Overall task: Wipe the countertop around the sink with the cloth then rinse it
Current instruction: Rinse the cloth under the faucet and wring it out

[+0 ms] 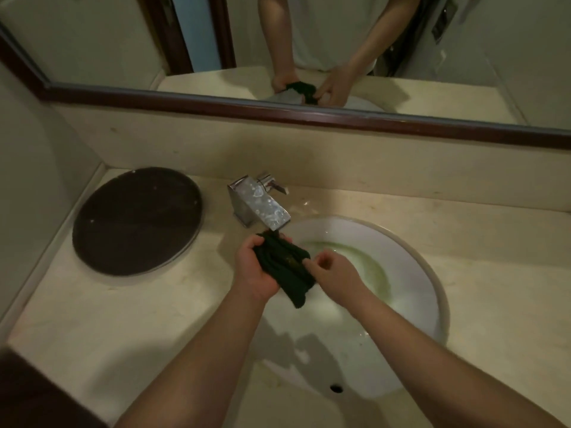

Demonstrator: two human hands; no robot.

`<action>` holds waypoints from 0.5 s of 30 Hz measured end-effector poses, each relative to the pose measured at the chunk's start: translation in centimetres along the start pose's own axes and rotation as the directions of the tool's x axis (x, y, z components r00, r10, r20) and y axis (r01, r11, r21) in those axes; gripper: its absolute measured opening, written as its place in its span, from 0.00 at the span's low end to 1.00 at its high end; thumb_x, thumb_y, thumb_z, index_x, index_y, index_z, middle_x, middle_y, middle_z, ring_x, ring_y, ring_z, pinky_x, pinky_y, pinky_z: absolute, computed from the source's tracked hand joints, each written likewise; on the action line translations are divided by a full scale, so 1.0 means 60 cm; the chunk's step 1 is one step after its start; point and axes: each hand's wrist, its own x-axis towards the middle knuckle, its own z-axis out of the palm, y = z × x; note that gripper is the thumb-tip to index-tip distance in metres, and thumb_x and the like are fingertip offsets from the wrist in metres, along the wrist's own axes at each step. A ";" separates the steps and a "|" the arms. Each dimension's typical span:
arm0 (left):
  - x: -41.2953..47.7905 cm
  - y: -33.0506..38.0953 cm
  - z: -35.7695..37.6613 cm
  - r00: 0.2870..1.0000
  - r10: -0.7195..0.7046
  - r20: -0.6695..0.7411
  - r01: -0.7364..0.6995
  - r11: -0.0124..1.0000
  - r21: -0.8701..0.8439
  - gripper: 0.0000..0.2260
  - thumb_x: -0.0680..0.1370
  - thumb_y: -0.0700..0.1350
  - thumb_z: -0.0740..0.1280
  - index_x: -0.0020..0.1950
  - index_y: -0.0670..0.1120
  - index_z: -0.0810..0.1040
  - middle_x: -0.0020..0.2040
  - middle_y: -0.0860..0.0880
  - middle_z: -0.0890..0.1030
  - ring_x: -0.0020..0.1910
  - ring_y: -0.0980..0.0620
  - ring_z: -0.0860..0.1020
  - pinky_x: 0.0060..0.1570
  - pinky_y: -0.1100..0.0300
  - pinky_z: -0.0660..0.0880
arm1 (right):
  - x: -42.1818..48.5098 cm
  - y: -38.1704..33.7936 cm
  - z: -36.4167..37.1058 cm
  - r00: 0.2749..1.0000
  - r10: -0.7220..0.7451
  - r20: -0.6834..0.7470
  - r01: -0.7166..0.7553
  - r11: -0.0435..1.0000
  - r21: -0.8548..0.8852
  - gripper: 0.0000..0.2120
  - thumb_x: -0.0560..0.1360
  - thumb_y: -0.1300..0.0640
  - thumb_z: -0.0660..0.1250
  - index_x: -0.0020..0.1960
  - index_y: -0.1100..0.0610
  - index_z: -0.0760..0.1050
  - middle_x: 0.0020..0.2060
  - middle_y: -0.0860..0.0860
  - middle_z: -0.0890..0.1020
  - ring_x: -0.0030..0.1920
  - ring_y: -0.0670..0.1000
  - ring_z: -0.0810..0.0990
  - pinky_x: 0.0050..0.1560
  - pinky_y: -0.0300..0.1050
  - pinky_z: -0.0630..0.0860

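Cloth (pixel 285 267), dark green and bunched into soft ridged folds, held over the left part of the round white sink (pixel 432 291), just near of the angular chrome faucet (pixel 259 205). Left hand (pixel 256 273) clenches one side of the fabric; right hand (pixel 335 278) pinches the other with curled fingers. Smooth cream stone countertop (pixel 123 329) carries a round dark tray (pixel 137 220) at far left.

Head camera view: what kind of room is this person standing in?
Most likely a bathroom: a round white sink set into a beige countertop, a chrome faucet, and a framed wall mirror.
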 end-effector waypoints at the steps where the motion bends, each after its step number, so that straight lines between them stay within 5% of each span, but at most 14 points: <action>1: 0.009 0.007 -0.010 1.000 -0.010 -0.008 0.010 1.000 -0.008 0.12 0.69 0.44 0.64 0.50 0.41 0.77 0.41 0.43 0.78 0.42 0.45 0.78 0.57 0.49 0.74 | 0.015 -0.010 -0.006 0.999 -0.005 -0.040 0.005 1.000 -0.014 0.14 0.76 0.48 0.67 0.47 0.61 0.76 0.38 0.53 0.79 0.37 0.49 0.76 0.38 0.42 0.71; 6: 0.056 0.021 -0.056 0.992 -0.094 -0.088 0.100 0.993 0.060 0.12 0.67 0.49 0.73 0.45 0.45 0.79 0.36 0.46 0.76 0.36 0.48 0.77 0.64 0.45 0.71 | 0.088 -0.104 -0.026 0.976 -0.130 -0.174 0.139 0.990 0.038 0.07 0.76 0.49 0.67 0.52 0.49 0.73 0.44 0.52 0.81 0.43 0.53 0.82 0.44 0.47 0.77; 10: 0.087 0.017 -0.048 0.984 -0.137 -0.114 0.147 0.986 0.081 0.09 0.71 0.48 0.72 0.44 0.44 0.77 0.36 0.47 0.76 0.35 0.49 0.77 0.61 0.45 0.73 | 0.131 -0.154 -0.009 0.955 -0.266 -0.132 0.245 0.956 -0.161 0.13 0.77 0.51 0.65 0.61 0.51 0.73 0.43 0.53 0.82 0.42 0.52 0.82 0.44 0.46 0.75; 15: 0.110 0.017 -0.025 0.992 -0.118 -0.045 0.118 0.993 0.012 0.14 0.69 0.49 0.73 0.51 0.44 0.80 0.39 0.46 0.79 0.39 0.49 0.77 0.70 0.45 0.65 | 0.159 -0.176 0.005 0.892 -0.437 -0.114 0.366 0.848 -0.385 0.09 0.78 0.55 0.64 0.55 0.54 0.79 0.40 0.52 0.84 0.40 0.52 0.82 0.43 0.47 0.78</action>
